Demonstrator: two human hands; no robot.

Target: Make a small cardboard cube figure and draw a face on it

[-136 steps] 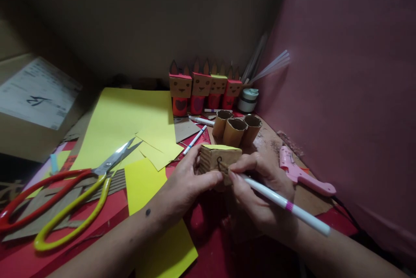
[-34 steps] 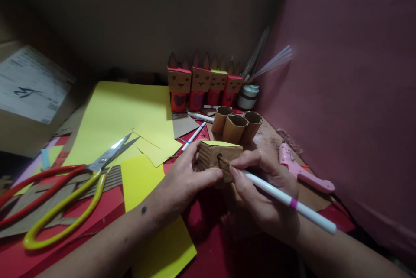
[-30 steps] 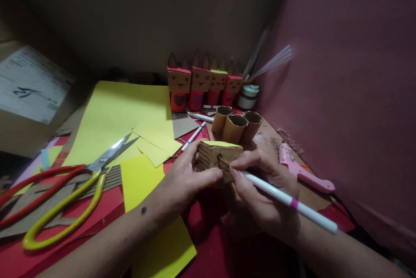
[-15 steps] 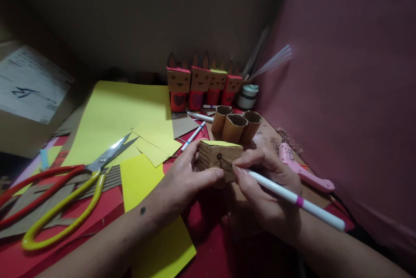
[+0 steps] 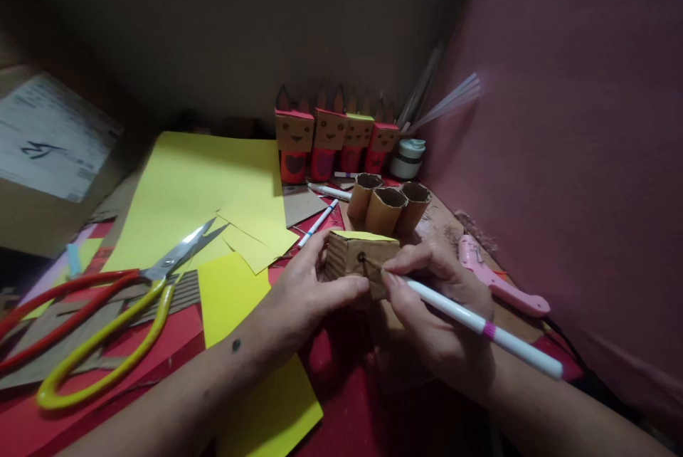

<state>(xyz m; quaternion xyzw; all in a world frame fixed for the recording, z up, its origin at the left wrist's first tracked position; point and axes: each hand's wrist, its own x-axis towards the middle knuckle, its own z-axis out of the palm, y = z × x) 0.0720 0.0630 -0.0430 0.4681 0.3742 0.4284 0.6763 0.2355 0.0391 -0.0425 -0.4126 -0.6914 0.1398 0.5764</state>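
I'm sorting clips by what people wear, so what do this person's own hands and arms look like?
Both the left hand and right hand are ungloved. No sleeve, watch or bracelet shows on either forearm. A dark round spot marks the left forearm near the wrist.

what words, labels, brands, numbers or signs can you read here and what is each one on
No word, brand or number is legible.
White paper label on the brown cardboard box: fine print too small and blurred; large dark scrawl, unreadable.
Orange-red scrap: dark marks, too blurred.
Leftmost red-bodied cardboard figure: dark heart.
Rightmost red-bodied cardboard figure: dark star.
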